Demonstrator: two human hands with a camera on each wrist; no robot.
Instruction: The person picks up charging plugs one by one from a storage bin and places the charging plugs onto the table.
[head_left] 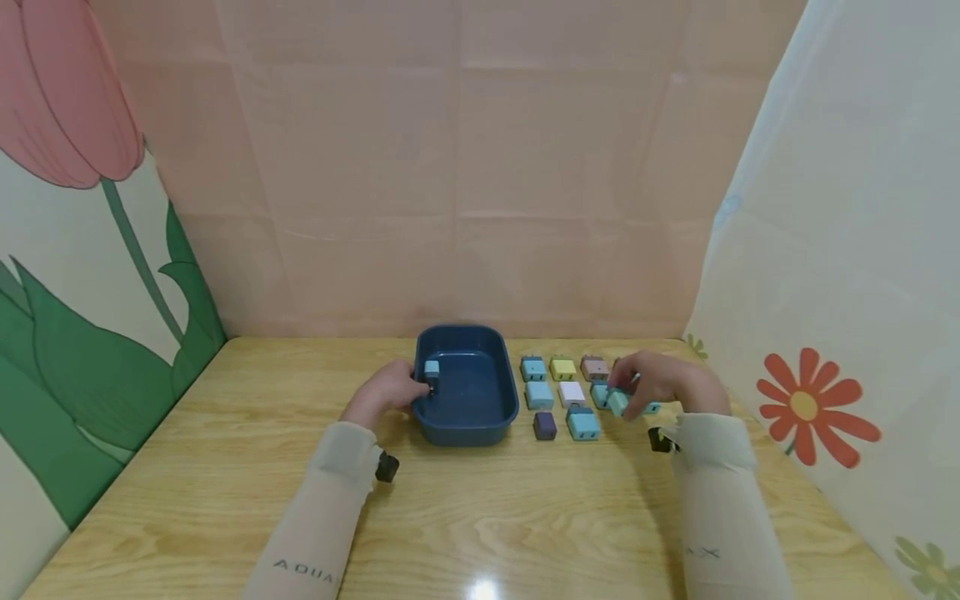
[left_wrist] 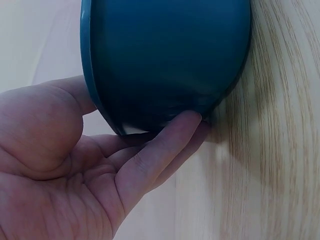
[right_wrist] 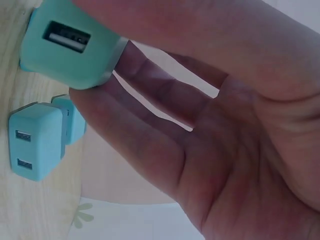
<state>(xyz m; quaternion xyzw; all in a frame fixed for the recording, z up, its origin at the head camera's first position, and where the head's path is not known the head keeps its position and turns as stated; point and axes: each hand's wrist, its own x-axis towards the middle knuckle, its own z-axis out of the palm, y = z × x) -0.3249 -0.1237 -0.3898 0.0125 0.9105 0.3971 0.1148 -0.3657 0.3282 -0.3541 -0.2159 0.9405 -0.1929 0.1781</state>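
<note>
My left hand (head_left: 384,392) grips the left side of a dark blue plastic basin (head_left: 467,436). In the left wrist view, its thumb passes over the rim while the fingers lie along the outer wall. A small light-blue block (head_left: 432,367) is inside the basin, against the left wall. My right hand (head_left: 662,382) pinches a mint-green USB charger (right_wrist: 65,47) between thumb and fingers, among the chargers at the right. One USB port shows on its face. Beside it in the right wrist view stands a light-blue two-port charger (right_wrist: 36,142).
Between basin and right hand are several chargers in loose rows, including a yellow one (head_left: 562,368), a pink one (head_left: 595,369), a white one (head_left: 571,394) and a dark purple one (head_left: 545,427). Cloth backdrops rise behind the wooden table (head_left: 480,508) and at both sides.
</note>
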